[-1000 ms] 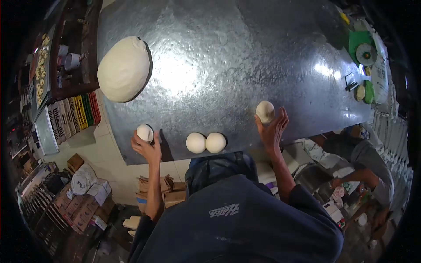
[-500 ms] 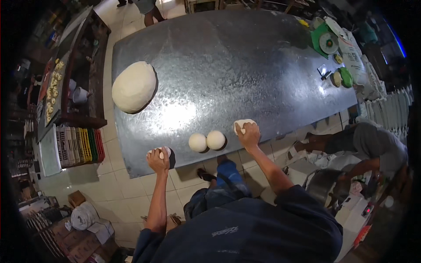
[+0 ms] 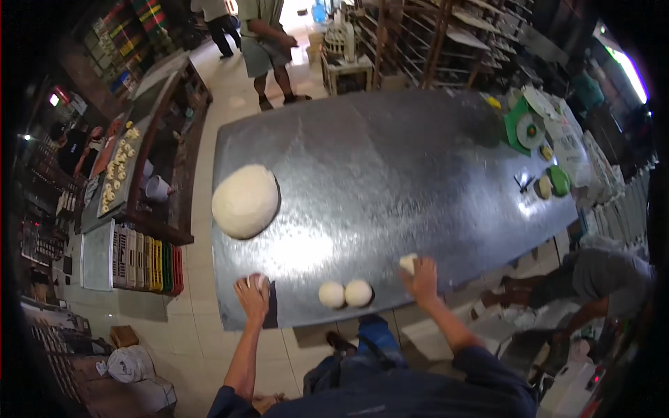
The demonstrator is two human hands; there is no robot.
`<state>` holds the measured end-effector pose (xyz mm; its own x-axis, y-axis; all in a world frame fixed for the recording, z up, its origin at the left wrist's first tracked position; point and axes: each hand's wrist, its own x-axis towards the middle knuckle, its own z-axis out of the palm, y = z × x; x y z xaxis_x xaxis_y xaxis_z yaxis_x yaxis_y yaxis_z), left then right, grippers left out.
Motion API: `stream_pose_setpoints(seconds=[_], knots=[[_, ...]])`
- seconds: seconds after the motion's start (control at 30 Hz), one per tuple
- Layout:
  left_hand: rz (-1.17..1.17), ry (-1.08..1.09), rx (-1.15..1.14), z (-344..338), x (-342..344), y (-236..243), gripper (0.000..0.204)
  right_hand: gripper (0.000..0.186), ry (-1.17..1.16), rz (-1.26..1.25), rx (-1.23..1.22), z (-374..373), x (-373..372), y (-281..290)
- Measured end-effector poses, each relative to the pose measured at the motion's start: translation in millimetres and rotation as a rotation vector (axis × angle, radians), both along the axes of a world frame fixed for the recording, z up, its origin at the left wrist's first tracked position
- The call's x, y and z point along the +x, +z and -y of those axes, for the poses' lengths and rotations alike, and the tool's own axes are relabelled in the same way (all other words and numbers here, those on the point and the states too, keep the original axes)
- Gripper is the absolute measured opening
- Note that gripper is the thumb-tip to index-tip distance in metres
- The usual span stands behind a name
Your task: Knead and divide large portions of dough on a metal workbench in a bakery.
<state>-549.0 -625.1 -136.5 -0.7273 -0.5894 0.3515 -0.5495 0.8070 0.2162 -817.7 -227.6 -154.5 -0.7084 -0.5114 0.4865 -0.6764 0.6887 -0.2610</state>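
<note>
My left hand [image 3: 252,295] curls over a small piece of dough [image 3: 260,281] near the front left edge of the metal table [image 3: 390,181], covering most of it. Farther right, my right hand [image 3: 421,279] is closed around another piece of dough [image 3: 408,262], whose pale end shows past the fingers. Between the hands, two smooth round dough balls [image 3: 345,294] sit side by side, touching. A big rounded mass of dough [image 3: 245,202] rests on the table's left part, beyond my left hand.
A green dial scale [image 3: 524,129] stands at the far right corner, near a green bundle [image 3: 559,180] and white sacks [image 3: 566,143]. Left of the table is a wooden counter [image 3: 182,132] with dough rings; stacked crates [image 3: 148,259] are below. One person bends at the right; others stand beyond.
The view has tilted up, so the table appears lower and more of the far room shows. Both hands stay on their dough pieces; the right hand now covers more of its piece.
</note>
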Motion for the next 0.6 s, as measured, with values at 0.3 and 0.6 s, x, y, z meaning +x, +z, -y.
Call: stream_pose_setpoints(seconds=[0.3, 0.6], knots=[[-0.089, 0.349, -0.03, -1.9, -40.8, -33.0, 0.043, 0.039, -0.431, -0.048, -0.125, 49.3, -9.4, -15.5], [-0.471, 0.172, 0.356, -30.6, -7.3, 16.8, 0.041, 0.036, 0.056, 0.006, -0.067, 12.2, 39.3, 23.7]])
